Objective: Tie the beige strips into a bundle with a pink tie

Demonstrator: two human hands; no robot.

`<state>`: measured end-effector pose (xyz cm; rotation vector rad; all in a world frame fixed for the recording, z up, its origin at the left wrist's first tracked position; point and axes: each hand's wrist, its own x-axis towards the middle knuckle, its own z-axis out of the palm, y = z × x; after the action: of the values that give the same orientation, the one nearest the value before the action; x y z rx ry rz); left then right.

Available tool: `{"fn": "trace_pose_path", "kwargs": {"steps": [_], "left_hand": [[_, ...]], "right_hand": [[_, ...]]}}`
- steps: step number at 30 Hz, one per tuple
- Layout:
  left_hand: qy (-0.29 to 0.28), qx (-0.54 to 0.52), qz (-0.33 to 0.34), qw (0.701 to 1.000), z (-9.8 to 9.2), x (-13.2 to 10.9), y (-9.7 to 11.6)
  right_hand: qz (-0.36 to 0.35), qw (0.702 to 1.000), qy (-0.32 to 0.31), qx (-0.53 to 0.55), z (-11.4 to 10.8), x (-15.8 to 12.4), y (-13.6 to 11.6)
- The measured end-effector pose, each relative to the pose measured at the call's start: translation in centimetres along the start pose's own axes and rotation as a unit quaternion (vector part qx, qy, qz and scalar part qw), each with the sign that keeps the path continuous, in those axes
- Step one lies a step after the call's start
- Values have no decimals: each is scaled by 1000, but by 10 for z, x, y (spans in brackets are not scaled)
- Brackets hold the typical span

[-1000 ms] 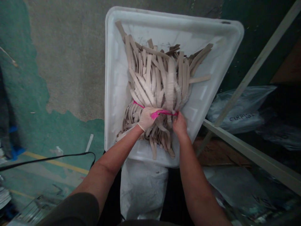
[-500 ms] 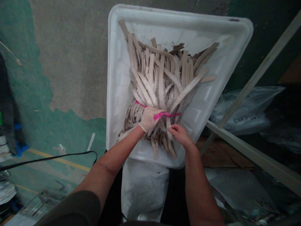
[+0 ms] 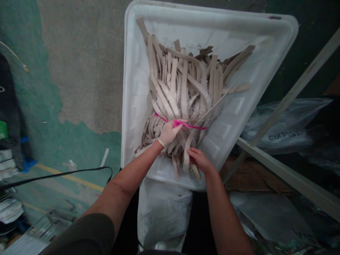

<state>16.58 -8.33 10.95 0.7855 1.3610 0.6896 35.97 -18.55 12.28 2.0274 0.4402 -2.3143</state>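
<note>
Watching remotely, I see the gloved left hand (image 3: 168, 133) pinching a pink tie (image 3: 177, 123) around beige strips (image 3: 173, 78); at its four o'clock, the right hand (image 3: 200, 159) pinches one strip (image 3: 186, 161).

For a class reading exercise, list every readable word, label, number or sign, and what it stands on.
Upper bag: roughly "CIRPISA"; second and last letters uncertain.
Lower bag: dark letters, too unclear to read.
Cardboard: possible faint marks, too dim to read.
Tray, strips: no text visible.
</note>
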Motion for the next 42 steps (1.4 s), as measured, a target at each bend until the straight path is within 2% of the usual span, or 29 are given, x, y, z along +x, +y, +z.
{"fn": "trace_pose_path", "kwargs": {"steps": [4,6,7,9,11,14,18,22,26,29,31,33,35,37,39,42], "left_hand": [[-4,4,-20,1000,-2,3,2],[-3,21,-28,999,-4,3,3],[-5,30,-30,999,-4,3,4],[-10,41,-36,998,-6,3,4],[-17,45,-39,998,-6,3,5],[-24,59,-31,997,-6,4,7],[-23,83,-30,996,-7,4,10],[-89,53,6,995,-17,4,10],[-172,22,-21,985,-28,6,6],[-168,37,-33,984,-29,11,2],[-143,51,-37,988,-28,16,1],[-137,52,-54,988,-28,22,2],[-164,47,-67,983,-30,25,5],[-196,60,-60,977,-33,26,7],[-205,92,-40,974,-34,25,9],[-190,142,12,971,-33,22,12]], "right_hand": [[-16,995,58,-74,-7,-6,-11],[-42,981,145,-124,-10,-10,-20],[-75,963,208,-154,-10,-13,-27],[-183,906,320,-208,-5,-18,-44],[-307,852,354,-235,5,-18,-66],[-420,818,310,-242,21,-9,-99],[-465,806,288,-224,25,0,-122],[-451,836,271,-156,19,-6,-115],[-381,891,242,-50,18,2,-100],[-338,913,228,12,17,13,-99],[-357,901,246,-9,16,12,-104],[-419,869,247,-94,15,4,-110],[-485,825,204,-207,15,-7,-113],[-516,792,147,-292,15,-14,-113],[-522,778,123,-327,13,-15,-111],[-533,774,161,-300,11,-7,-108]]}}
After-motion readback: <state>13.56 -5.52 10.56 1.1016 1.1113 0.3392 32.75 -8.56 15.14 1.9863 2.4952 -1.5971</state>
